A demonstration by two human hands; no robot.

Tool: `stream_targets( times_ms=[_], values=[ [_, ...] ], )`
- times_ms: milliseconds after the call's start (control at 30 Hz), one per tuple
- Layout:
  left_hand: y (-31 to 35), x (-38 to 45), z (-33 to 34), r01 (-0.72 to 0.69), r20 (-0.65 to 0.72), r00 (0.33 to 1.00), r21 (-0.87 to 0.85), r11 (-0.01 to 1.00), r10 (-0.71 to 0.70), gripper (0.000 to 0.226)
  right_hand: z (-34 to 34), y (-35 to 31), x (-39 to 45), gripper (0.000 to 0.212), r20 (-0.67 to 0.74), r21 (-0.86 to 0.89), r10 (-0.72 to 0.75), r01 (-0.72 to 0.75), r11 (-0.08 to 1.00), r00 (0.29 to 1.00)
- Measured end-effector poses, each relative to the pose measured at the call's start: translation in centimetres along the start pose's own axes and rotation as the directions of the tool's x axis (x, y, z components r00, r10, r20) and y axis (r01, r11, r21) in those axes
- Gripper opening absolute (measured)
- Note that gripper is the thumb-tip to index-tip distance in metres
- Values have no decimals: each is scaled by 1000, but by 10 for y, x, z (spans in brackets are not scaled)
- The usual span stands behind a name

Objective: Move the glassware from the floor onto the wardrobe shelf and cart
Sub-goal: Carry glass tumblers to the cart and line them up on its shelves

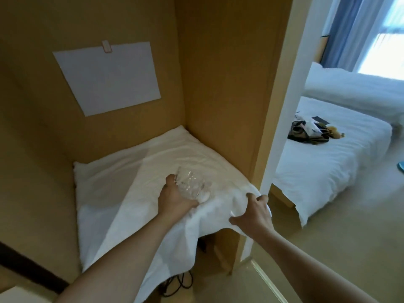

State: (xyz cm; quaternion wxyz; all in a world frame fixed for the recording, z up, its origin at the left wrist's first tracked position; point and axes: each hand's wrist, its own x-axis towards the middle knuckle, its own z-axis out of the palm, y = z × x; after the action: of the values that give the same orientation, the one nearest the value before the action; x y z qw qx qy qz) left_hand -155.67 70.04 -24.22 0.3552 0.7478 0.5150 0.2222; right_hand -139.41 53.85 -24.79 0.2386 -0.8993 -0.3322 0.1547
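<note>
Head view, glass: clear cut-pattern tumbler (192, 185) sat low over the white cloth (135, 171) covering the wooden wardrobe shelf (220, 241).
Left hand (175, 196): grip curled round the tumbler.
Right hand (253, 213): grip pinched the cloth's front corner.
Back wall: white paper sheet (107, 77) hung clipped.

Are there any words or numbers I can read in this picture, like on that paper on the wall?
None can be read.
The white paper on the wardrobe wall: blank.
The small clip holding it: no readable marks.
The items on the bed: too small and blurred to read.
The glass in the left hand: no label.
</note>
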Motion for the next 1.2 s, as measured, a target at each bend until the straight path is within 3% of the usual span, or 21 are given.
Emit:
stream_targets(
  times_ms=[167,400,567,667,733,867,1000,1200],
  values=[
    [40,-68,35,-71,-20,997,1,997,71,108,-31,70,-42,81,-47,147,34,-26,989,998],
    [117,-148,119,-193,77,978,-25,981,195,113,-104,186,-95,72,-155,351,186,-122,928,970],
    [181,-195,194,-285,208,929,-118,951,305,107,-156,274,-122,81,-256,533,372,-191,824,892],
    [222,-219,239,-314,284,891,-181,932,355,108,-184,324,-137,101,-302,646,485,-198,737,821],
    [252,-229,270,-333,345,854,-212,919,389,110,-203,354,-144,107,-329,710,541,-176,682,774],
    [312,-241,333,-382,452,763,-260,887,462,109,-243,407,-154,96,-346,821,640,-109,560,686],
    [377,-251,401,-406,512,672,-349,845,535,113,-281,458,-147,95,-389,851,696,-54,522,603],
    [479,-250,501,-407,601,480,-492,769,639,96,-347,530,-117,95,-472,846,784,-43,531,403]
  ],
)
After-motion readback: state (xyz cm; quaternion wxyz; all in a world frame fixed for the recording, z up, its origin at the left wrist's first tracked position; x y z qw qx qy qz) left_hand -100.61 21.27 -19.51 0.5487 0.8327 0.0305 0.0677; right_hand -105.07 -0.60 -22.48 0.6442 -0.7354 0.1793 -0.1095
